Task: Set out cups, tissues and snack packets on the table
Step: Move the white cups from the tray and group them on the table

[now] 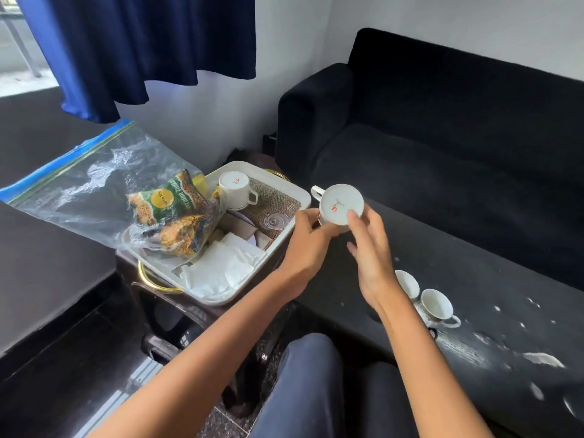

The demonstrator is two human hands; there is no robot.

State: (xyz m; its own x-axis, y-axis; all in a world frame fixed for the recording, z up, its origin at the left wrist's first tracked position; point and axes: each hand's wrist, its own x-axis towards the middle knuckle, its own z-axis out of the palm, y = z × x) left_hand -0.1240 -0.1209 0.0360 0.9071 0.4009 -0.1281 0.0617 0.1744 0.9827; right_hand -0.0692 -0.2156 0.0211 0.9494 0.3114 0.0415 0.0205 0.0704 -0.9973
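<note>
My left hand grips a white cup held upside down, base toward me, just past the tray's right edge. My right hand is beside it with fingers spread, a fingertip on the base rim. The white tray holds another upturned white cup, white tissues, an overturned glass and a clear zip bag of green and yellow snack packets. Two white cups lie on their sides on the black table, one partly hidden by my right forearm.
The tray rests on a dark stool with gold handles left of the table. A black sofa runs behind the table. White specks dot the table's right part. A blue curtain hangs above. My knee is below.
</note>
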